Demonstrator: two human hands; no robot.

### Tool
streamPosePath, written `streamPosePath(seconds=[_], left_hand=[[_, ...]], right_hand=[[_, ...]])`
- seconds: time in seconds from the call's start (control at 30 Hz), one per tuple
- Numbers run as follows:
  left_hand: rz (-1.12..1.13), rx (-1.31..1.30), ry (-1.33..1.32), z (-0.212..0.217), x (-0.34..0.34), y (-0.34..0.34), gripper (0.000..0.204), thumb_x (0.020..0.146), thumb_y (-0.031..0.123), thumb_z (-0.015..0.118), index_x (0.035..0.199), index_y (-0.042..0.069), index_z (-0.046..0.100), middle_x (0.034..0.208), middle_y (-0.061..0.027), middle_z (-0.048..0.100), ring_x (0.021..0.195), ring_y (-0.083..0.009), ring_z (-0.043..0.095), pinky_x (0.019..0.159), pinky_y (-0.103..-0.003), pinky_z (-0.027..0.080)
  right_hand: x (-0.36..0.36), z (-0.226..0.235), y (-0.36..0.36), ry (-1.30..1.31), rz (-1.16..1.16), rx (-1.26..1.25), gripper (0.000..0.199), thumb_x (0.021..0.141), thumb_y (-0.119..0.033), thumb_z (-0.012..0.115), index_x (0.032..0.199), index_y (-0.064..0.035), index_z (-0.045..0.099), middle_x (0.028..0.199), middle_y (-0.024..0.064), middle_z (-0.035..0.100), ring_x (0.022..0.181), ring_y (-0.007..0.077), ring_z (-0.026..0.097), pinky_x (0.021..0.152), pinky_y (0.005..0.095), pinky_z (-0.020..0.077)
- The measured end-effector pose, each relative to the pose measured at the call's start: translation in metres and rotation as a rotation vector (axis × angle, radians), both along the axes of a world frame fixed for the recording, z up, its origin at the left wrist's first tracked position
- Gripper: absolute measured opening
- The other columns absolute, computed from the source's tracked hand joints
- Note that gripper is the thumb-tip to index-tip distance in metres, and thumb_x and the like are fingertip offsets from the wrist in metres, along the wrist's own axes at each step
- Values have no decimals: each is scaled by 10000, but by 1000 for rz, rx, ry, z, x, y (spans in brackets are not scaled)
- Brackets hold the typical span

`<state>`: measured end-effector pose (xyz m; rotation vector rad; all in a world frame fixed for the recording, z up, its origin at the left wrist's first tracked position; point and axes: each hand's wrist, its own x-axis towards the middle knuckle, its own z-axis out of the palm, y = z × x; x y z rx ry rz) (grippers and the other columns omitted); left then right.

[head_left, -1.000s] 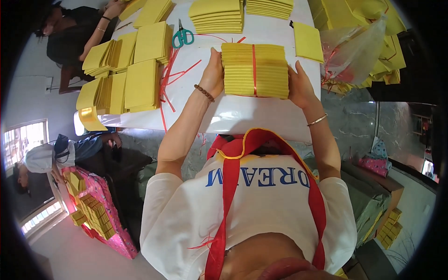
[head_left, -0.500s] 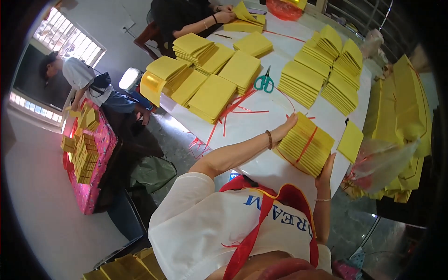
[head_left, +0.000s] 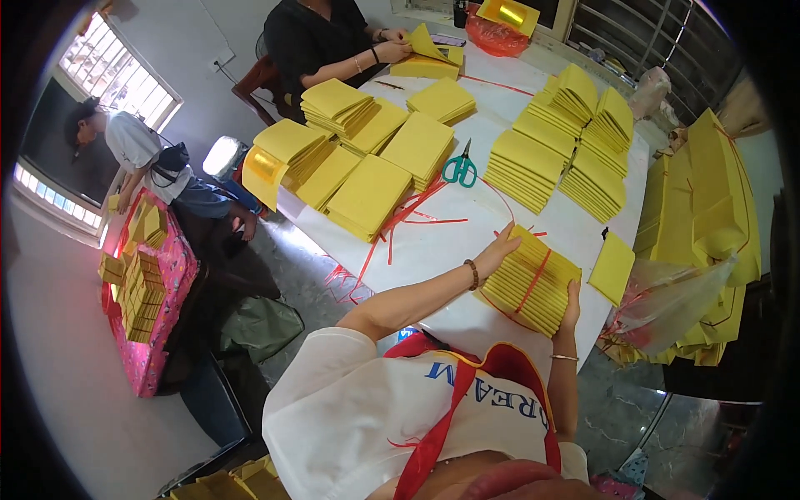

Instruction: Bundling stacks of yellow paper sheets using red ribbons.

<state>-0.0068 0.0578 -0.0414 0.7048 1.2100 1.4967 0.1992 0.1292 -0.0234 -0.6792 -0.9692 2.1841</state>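
My left hand (head_left: 498, 253) grips the upper left edge of a bundle of folded yellow paper (head_left: 528, 283). On the lower right side, my right hand (head_left: 570, 312) presses against the same bundle, its fingers partly hidden. A red tie strip (head_left: 534, 282) runs across the folded layers. From near my left thumb a thin red strand curves back toward the green-handled scissors (head_left: 459, 170). Loose red strips (head_left: 423, 220) lie on the white table beside the scissors. A flat yellow piece (head_left: 611, 268) rests to the right of the bundle.
Yellow paper stacks (head_left: 369, 187) fill the table's left side, with more stacks (head_left: 525, 162) at the back right. A co-worker (head_left: 321, 42) sits at the far side, handling yellow paper. Another person (head_left: 137, 150) stands by a pink-covered table (head_left: 177, 287). Large yellow bundles (head_left: 704, 208) stand at right.
The whole view has shifted slightly, with the table's things now lower and farther left. The bundle stays between my two hands. The co-worker's raised yellow sheet has moved a little.
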Motion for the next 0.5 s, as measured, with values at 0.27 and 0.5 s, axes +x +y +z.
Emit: streamPosePath(seconds=[0.27,0.5], left_hand=[[31,10,10,40,11,-14,850,818,220,582,1387,60,-29,1314,-177,355,1178,-223,399,950,-301,349],[51,6,164,33,17,-25,897,773,101,633,1384,45,-21,1262,-164,407,1129,-208,433,945,-284,349]], right_hand=[[5,27,1,-206,-132,211,582,905,-212,423,1388,-80,127,1329,137,317,1162,223,390,940,328,349],[-4,45,-12,-247,-9,180,630,878,-141,486,1390,-84,123,1322,136,322,1133,230,413,905,313,379]])
